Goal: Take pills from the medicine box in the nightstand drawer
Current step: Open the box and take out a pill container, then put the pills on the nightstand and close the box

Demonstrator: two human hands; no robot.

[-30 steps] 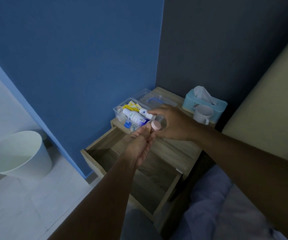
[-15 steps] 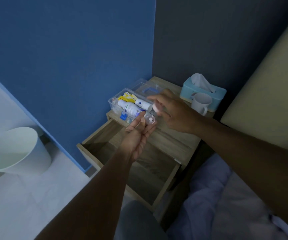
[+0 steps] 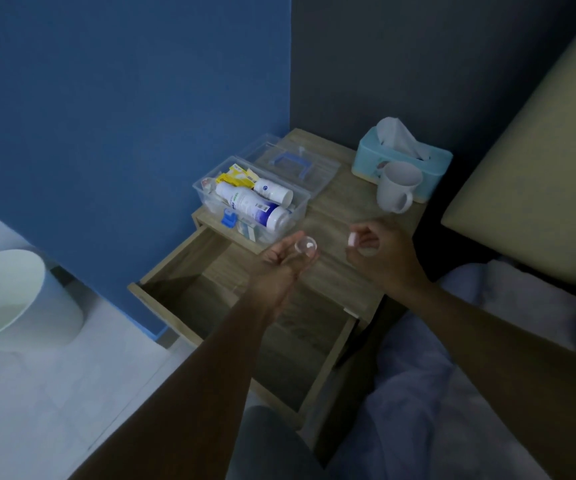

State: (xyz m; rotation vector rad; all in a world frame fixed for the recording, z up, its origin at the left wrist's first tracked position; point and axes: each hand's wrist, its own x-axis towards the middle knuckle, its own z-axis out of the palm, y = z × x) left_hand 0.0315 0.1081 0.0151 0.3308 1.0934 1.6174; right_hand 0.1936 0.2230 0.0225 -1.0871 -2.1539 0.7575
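**Hands apart, vial uncapped over the open drawer**

Both hands have drawn apart since the earlier frame, where the right one reached across toward the left; the cap now sits well clear of the vial.

At frame centre the left hand (image 3: 281, 263) is palm-up, its fingers (image 3: 291, 239) loosely curled around a small clear vial (image 3: 304, 247). The vial lies across the fingertips, its open mouth toward the camera, with 1 pale pill (image 3: 309, 244) visible inside near the rim.

To the right, the right hand (image 3: 380, 256) is curled closed, pinching a small pinkish cap (image 3: 352, 239) between thumb and forefinger at the upper left of the fist. Something pale shows in its palm, too dim to identify.

Above the left hand, the clear medicine box (image 3: 250, 199) sits on the left edge of the nightstand (image 3: 342, 216), holding 2 white bottles and yellow packets. Its lid (image 3: 290, 164) with a blue handle lies just behind it. The drawer (image 3: 245, 306) is pulled out below the hands.

A white mug (image 3: 397, 187) stands in front of a teal tissue box (image 3: 404, 161) at upper right. A white bin (image 3: 12, 303) sits at the left edge.
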